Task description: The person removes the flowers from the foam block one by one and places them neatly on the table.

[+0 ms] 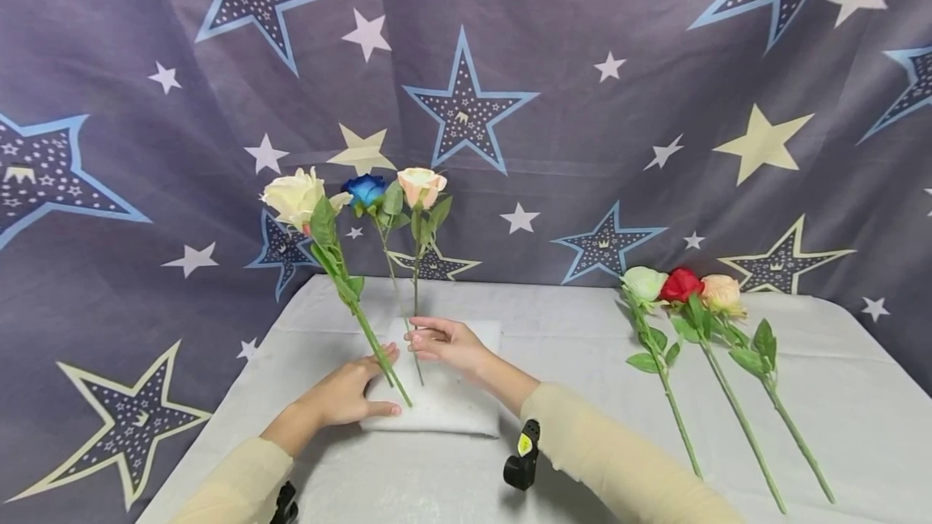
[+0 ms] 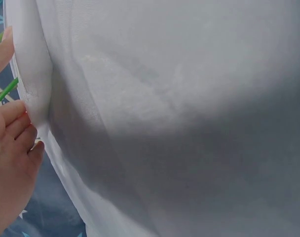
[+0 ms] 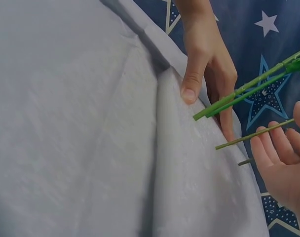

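Note:
My left hand point(image 1: 342, 390) rests at the left side of a white foam-like slab point(image 1: 455, 407), thumb near its front edge and fingers farther back. A cream rose point(image 1: 294, 198) leans left, its green stem rising from the slab past that hand; a second pale bloom point(image 1: 340, 201) is partly hidden behind it. My right hand point(image 1: 451, 344) pinches the thin stem of a blue rose point(image 1: 364, 189) over the slab. Behind its fingers stands a peach-edged rose point(image 1: 421, 186). In the right wrist view, the blue rose's stem point(image 3: 234, 143) lies across the fingers near the thumb.
On the right of the grey-white tablecloth point(image 1: 582, 362) lie a pale green rose point(image 1: 644, 283), a red rose point(image 1: 681, 285) and a peach rose point(image 1: 722, 294), stems toward the front. A star-patterned curtain point(image 1: 553, 152) hangs behind the table. A black wrist device point(image 1: 520, 471) hangs below the right sleeve.

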Available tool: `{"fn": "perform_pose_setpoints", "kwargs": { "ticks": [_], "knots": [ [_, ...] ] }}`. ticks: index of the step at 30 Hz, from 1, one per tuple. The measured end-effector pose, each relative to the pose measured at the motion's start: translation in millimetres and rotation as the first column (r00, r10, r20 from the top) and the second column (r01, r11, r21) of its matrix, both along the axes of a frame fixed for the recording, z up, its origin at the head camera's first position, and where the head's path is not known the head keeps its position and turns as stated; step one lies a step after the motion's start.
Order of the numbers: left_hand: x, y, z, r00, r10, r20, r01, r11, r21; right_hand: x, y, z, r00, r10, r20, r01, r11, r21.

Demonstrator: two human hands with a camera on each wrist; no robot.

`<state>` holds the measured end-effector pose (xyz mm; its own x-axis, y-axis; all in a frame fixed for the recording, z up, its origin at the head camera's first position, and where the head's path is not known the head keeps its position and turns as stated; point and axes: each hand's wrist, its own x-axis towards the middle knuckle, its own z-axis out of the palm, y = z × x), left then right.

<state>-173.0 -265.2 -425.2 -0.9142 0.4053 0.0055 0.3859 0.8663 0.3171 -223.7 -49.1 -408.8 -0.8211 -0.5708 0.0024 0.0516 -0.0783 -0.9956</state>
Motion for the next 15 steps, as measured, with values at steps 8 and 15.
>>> {"fn": "perform_pose_setpoints", "kwargs": {
  "ticks": [8, 15],
  "knots": [
    [-1.1, -0.6, -2.0, 1.000, -0.002, -0.006, 0.002, 1.000, 0.015, 7.4, 0.5, 7.2, 0.998, -0.020, -0.065, 0.022, 0.999, 0.034],
    [-0.1, -2.0, -2.1, 1.000, -0.010, -0.004, 0.010, 1.000, 0.029, 12.9, 1.4, 11.1, 0.989, -0.024, -0.145, 0.035, 0.996, 0.077]
  ]
}}
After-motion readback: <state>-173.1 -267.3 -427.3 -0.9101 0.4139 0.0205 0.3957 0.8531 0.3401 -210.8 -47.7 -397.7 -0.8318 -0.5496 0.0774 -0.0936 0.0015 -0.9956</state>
